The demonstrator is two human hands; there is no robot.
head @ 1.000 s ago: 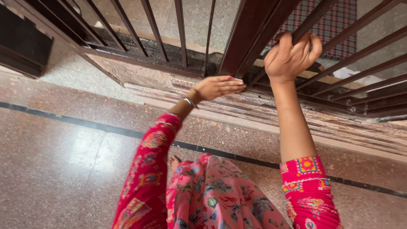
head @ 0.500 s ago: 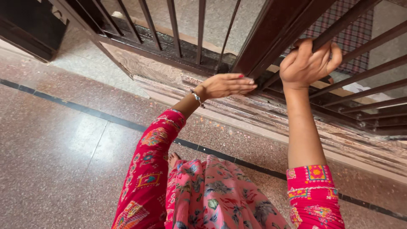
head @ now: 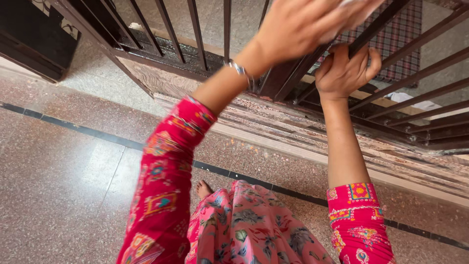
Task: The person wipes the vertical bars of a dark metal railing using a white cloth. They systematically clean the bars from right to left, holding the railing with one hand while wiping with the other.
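While the right hand [head: 344, 71] grips a dark bar of the metal gate [head: 293, 63], the left hand [head: 305, 22] is raised flat near the gate's thick frame post.

Seen from the head camera, the right hand has its fingers curled fast around one slanting bar, thumb hooked on the far side. The left hand sits high and close to the lens, blurred; its fingers look stretched out and together, and something pale may lie under them, though I cannot tell what. A silver bracelet [head: 239, 69] circles the left wrist. Both arms wear red patterned sleeves [head: 163, 181]. Below hang a pink floral garment [head: 249, 225] and a bare foot [head: 202, 188] on the speckled stone floor [head: 58, 171], crossed by a dark inlaid stripe [head: 97, 133]. Behind the bars lies a checked mat [head: 393, 39].
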